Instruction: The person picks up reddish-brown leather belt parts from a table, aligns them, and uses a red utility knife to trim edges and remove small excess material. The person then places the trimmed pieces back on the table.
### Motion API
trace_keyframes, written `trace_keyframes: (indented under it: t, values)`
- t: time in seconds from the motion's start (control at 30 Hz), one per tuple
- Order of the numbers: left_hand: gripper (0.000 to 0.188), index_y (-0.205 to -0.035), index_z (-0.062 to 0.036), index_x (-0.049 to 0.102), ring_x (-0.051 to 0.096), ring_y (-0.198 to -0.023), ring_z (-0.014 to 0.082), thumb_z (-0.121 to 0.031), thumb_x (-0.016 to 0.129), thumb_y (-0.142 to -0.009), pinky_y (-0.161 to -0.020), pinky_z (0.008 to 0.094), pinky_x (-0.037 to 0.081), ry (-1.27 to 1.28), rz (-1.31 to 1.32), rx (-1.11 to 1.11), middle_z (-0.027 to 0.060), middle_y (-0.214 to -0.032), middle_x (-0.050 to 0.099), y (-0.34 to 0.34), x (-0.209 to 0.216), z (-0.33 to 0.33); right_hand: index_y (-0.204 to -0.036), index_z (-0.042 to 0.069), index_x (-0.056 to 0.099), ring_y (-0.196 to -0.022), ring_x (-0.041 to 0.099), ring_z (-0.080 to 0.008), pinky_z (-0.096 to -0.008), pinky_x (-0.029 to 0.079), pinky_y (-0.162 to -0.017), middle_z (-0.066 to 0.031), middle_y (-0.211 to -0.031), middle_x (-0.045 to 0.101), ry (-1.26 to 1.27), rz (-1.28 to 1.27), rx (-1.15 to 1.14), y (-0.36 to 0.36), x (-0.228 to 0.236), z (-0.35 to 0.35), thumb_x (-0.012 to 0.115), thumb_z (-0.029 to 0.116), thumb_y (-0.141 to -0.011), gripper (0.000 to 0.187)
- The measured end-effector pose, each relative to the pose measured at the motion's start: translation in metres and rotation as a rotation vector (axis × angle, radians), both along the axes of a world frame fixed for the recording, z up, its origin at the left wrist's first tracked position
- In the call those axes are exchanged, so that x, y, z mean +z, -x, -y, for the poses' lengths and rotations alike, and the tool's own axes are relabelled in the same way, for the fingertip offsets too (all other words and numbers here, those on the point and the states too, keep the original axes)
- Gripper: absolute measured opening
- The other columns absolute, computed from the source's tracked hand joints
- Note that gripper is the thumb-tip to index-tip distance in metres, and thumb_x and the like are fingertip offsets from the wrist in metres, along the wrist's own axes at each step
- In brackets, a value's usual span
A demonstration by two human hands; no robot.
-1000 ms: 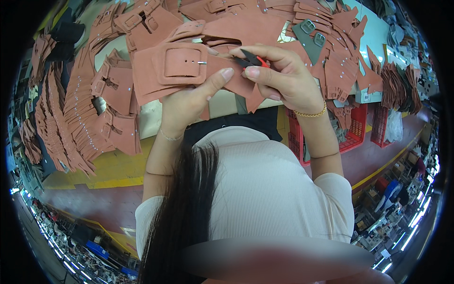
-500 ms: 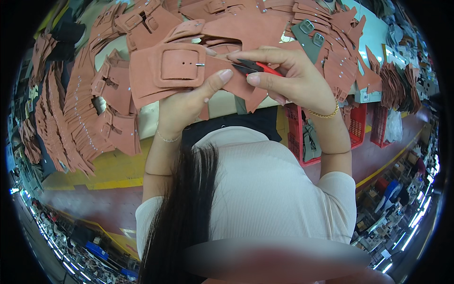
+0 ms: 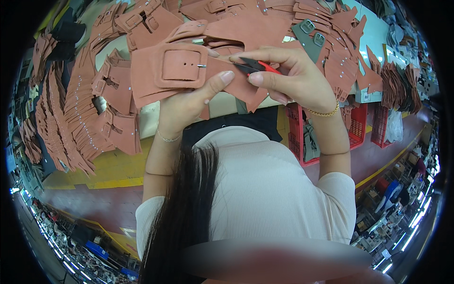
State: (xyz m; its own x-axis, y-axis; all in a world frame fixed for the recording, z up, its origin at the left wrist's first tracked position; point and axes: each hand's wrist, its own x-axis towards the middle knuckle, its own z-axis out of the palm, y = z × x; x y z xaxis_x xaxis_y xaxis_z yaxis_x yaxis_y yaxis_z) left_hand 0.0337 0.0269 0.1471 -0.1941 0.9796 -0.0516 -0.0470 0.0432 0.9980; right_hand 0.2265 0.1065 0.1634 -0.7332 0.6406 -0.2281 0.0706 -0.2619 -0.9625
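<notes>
My left hand (image 3: 191, 102) grips a terracotta leather strap piece (image 3: 146, 78) from below, with the thumb on its front. A large square leather-covered buckle (image 3: 203, 71) with a metal prong is fastened on this piece. In my right hand (image 3: 295, 78) is a pair of thread snips (image 3: 265, 67) with red handles and black blades. The blades point left, close over the strap beside my left thumb, and look parted. My right fingers are bent round the handles. Whether the blades touch the leather or a thread is too small to tell.
Rows of similar terracotta buckled pieces (image 3: 78, 113) cover the table's left side, with more stacks (image 3: 326, 47) at the back right. A green strap piece (image 3: 307, 40) with two buckles lies among them. Red crates (image 3: 295, 137) stand below on the right, one holding green pieces.
The strap piece and both hands have shifted very slightly right. The snips' blades look a little further apart; both grips stay the same.
</notes>
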Motion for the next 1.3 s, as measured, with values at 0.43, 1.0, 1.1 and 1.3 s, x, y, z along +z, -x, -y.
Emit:
trace_keyframes:
  t: [0.43, 1.0, 1.1, 1.3]
  values:
    - [0.038, -0.105, -0.0012, 0.053, 0.062, -0.09, 0.0152, 0.0, 0.075, -0.074, -0.081, 0.0282, 0.052, 0.022, 0.014, -0.002, 0.0098, -0.097, 0.064, -0.003, -0.004, -0.001, -0.119, 0.004, 0.061, -0.043, 0.041, -0.0009, -0.0174, 0.034, -0.038, 0.0033, -0.057, 0.051, 0.069, 0.02, -0.009, 0.0, -0.008, -0.001, 0.064, 0.015, -0.088, 0.033]
    - [0.037, -0.106, 0.0, 0.054, 0.062, -0.091, 0.0159, -0.001, 0.075, -0.075, -0.082, 0.0294, 0.051, -0.025, 0.006, -0.031, 0.0106, -0.098, 0.065, -0.004, -0.004, -0.004, -0.12, 0.005, 0.061, -0.045, 0.043, -0.001, -0.0169, 0.034, -0.04, 0.0017, -0.062, 0.056, 0.038, 0.002, 0.023, -0.001, -0.006, -0.003, 0.064, 0.015, -0.088, 0.034]
    - [0.036, -0.105, -0.0001, 0.054, 0.062, -0.091, 0.0157, -0.001, 0.075, -0.075, -0.083, 0.0289, 0.051, 0.001, 0.014, -0.018, 0.0099, -0.097, 0.065, -0.002, -0.006, -0.004, -0.121, 0.005, 0.061, -0.045, 0.042, -0.001, -0.0174, 0.034, -0.04, 0.0023, -0.061, 0.054, 0.097, -0.016, 0.015, -0.001, -0.007, -0.003, 0.064, 0.015, -0.088, 0.034]
    - [0.037, -0.105, -0.0004, 0.054, 0.062, -0.091, 0.0158, -0.002, 0.075, -0.075, -0.083, 0.0284, 0.051, -0.044, 0.001, -0.052, 0.0106, -0.098, 0.065, 0.002, -0.009, -0.004, -0.121, 0.007, 0.061, -0.045, 0.043, -0.0009, -0.0177, 0.034, -0.039, 0.0034, -0.061, 0.054, -0.001, 0.029, 0.038, -0.002, -0.002, -0.003, 0.063, 0.015, -0.088, 0.034]
